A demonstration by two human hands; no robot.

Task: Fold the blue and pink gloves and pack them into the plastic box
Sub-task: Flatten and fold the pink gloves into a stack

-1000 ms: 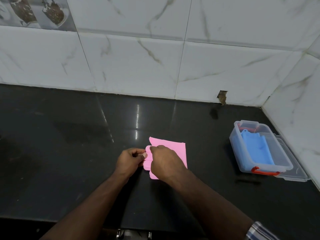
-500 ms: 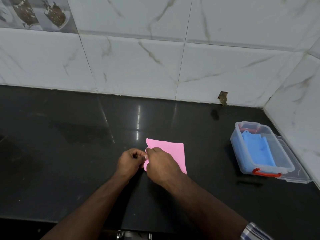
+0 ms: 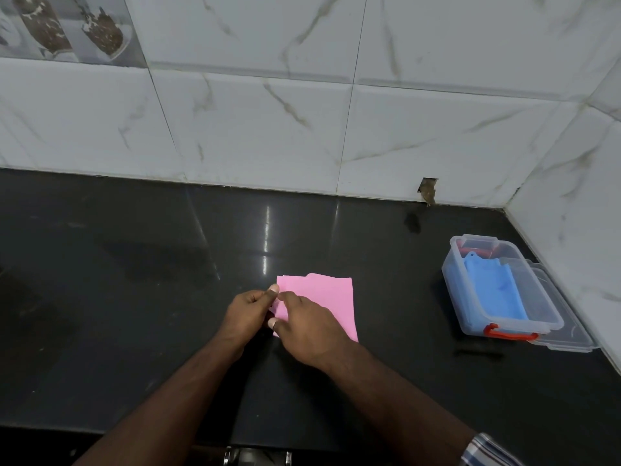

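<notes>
On the dark worktop (image 3: 134, 297) at mid-frame, left hand (image 3: 247, 312) and right hand (image 3: 307, 322) each pinch the pink glove's (image 3: 331, 301) left edge; it looks thin, limp, light and best held at its corners.

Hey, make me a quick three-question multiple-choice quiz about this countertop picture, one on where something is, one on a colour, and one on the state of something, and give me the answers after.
1. Where is the blue glove?
A. Inside the plastic box
B. Under the pink glove
C. Hanging on the wall

2. What colour is the box's latch handle?
A. Green
B. Red
C. Yellow

3. What is the state of the plastic box?
A. Shut with its lid on
B. Tipped on its side
C. Open, lid off

Answers:
1. A, the blue glove lies within the clear walls of the plastic box, far right of the countertop.
2. B, the latch handle on the box's near end is red.
3. C, the box is open on top, and its lid lies beside and partly under it against the wall, while the left hand and right hand pinch the pink glove.
</notes>
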